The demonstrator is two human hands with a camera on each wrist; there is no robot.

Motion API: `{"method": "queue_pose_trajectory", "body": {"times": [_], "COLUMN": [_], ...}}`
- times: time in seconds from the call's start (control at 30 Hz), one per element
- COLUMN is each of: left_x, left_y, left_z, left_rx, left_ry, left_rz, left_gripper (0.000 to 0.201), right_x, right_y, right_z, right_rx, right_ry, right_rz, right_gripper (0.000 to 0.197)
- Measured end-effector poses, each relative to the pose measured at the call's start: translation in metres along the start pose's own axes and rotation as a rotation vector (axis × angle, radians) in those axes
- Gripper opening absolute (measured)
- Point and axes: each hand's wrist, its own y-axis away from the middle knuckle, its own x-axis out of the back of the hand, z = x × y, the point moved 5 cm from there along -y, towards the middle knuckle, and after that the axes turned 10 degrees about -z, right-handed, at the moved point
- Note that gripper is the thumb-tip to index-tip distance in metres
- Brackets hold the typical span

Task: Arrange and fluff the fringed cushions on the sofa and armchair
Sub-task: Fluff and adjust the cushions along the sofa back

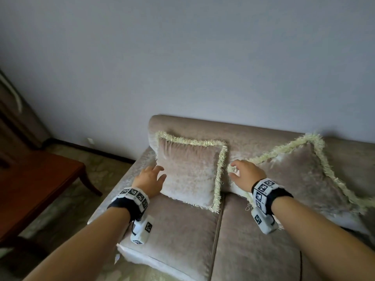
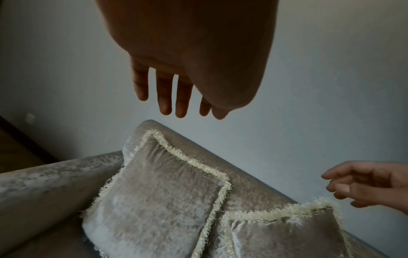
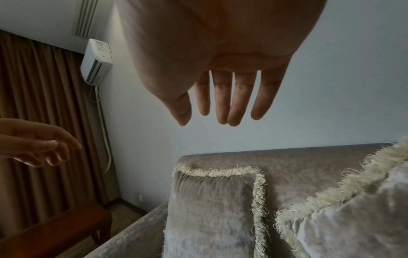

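Note:
Two beige velvet cushions with cream fringe lean against the back of a beige sofa (image 1: 253,230). The left cushion (image 1: 188,171) (image 2: 154,200) (image 3: 207,214) stands upright in the sofa's left corner. The right cushion (image 1: 300,175) (image 2: 287,233) (image 3: 353,218) tilts like a diamond beside it. My left hand (image 1: 151,179) (image 2: 176,97) hovers open at the left cushion's left edge, holding nothing. My right hand (image 1: 244,172) (image 3: 223,104) floats open over the right cushion's left corner, fingers relaxed, clear of the fringe in the wrist views.
A dark wooden table (image 1: 30,189) stands on the patterned floor left of the sofa. Brown curtains (image 3: 44,122) and a white wall unit (image 3: 97,61) are at the far left. A plain wall (image 1: 203,67) rises behind the sofa.

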Motion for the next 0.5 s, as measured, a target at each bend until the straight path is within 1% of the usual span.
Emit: {"method": "queue_pose_trajectory", "body": {"times": [0.1,0.27,0.37,0.5], "left_x": [0.001,-0.008,-0.015,-0.016], "left_y": [-0.004,-0.031,-0.053,-0.086], "left_z": [-0.029,-0.055,-0.069,-0.090], "left_rx": [-0.006,0.006,0.021,0.055], "left_ry": [0.019,0.073,0.105,0.095], "left_rz": [-0.008,-0.033,-0.058,-0.108], "left_gripper": [0.041,0.043,0.041,0.037], "right_x": [-0.003,-0.007,-0.015,-0.032], "right_y": [-0.009,-0.040,-0.070,-0.127], "right_z": [-0.025,-0.041,-0.048,-0.064], "right_rx": [0.001,-0.013,0.000,0.024], "right_ry": [0.020,0.038,0.039,0.007], "right_rz": [-0.002,-0.036,-0.067,-0.104], "right_gripper": [0.033,0.031,0.028,0.033]}}
